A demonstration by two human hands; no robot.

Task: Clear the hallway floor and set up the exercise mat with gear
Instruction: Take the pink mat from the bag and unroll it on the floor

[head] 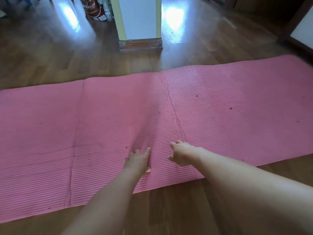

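A pink ribbed exercise mat lies unrolled across the wooden floor, running from the left edge to the far right. It has a few creases across its width and small dark spots. My left hand rests flat on the mat near its front edge, fingers spread. Just to its right, my right hand presses on the mat with fingers apart and slightly curled. Neither hand holds anything. No exercise gear is in view.
A white wall end with a dark wooden skirting stands beyond the mat's far edge. Bags or sacks lean against its left side. Glossy wooden floor surrounds the mat. A dark door frame rises at the far right.
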